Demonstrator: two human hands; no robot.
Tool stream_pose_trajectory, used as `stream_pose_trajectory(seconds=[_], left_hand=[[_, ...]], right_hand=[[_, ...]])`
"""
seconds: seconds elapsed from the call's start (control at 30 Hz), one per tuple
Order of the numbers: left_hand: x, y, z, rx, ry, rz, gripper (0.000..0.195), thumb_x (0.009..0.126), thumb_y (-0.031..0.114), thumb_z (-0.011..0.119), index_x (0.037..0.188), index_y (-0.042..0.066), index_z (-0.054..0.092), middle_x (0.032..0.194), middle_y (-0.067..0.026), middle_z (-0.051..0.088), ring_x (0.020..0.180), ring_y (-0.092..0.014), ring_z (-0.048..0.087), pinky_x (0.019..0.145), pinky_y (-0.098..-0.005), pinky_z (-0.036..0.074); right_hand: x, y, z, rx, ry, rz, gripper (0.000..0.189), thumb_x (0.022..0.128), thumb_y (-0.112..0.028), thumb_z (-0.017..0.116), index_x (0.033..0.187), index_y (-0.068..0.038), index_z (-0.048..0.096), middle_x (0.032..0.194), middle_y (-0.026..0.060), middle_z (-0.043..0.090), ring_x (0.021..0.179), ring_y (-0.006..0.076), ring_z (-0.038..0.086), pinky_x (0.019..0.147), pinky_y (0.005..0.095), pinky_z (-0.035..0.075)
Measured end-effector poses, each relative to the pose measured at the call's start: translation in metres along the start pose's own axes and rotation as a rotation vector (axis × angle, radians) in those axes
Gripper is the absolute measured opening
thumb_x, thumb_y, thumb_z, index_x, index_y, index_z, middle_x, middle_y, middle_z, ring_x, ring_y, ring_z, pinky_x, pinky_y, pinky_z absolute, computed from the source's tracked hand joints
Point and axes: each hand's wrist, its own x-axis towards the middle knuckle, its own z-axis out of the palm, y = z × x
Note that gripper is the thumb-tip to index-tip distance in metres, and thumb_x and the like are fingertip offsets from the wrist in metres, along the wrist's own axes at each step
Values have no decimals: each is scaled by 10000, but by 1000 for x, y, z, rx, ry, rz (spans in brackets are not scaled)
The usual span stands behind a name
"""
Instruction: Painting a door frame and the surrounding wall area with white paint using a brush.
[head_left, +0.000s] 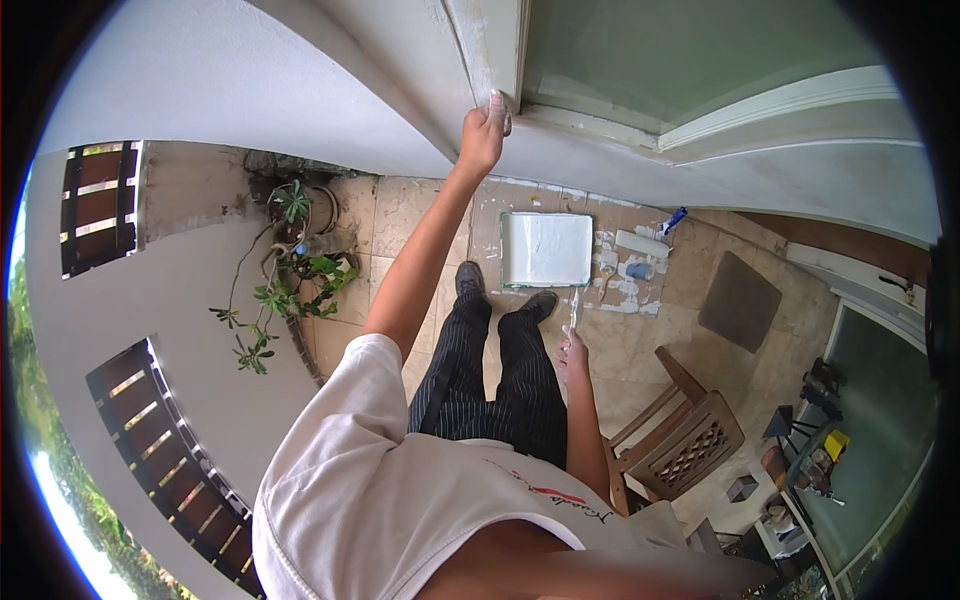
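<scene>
My left hand is raised to the white wall beside the window frame, fingers curled with the thumb up; whether something small is in it cannot be told. Lower down, near my right thigh, my right hand grips a thin, paint-covered tool, whose kind is unclear. The tool points toward a rectangular tray of white paint with a green rim, lying on paint-spotted cardboard. White paint marks the fingers of my right hand.
Right of the tray lie a white roller, a brush, a blue-tinted container and a blue-handled tool. Potted plants stand at left. A wooden chair and a brown mat are at right.
</scene>
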Motion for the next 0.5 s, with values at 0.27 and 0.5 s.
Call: stream_pose_trajectory(seconds=[0.27,0.5], left_hand=[[5,5,-4,53,-17,-41,535,899,406,304,517,35,361,472,-15,352,470,-107,330,449,-283,309],[9,34,2,36,-24,64,536,887,461,289,529,68,356,480,13,345,471,-92,320,443,-259,282]], right_hand=[[-16,-17,-12,-89,-8,-40,321,824,-323,483,1088,-141,475,590,-53,348,372,51,252,321,203,195],[-49,-28,-46,-101,25,-105,291,820,-308,486,1054,-137,453,559,-58,339,346,53,240,299,204,180]])
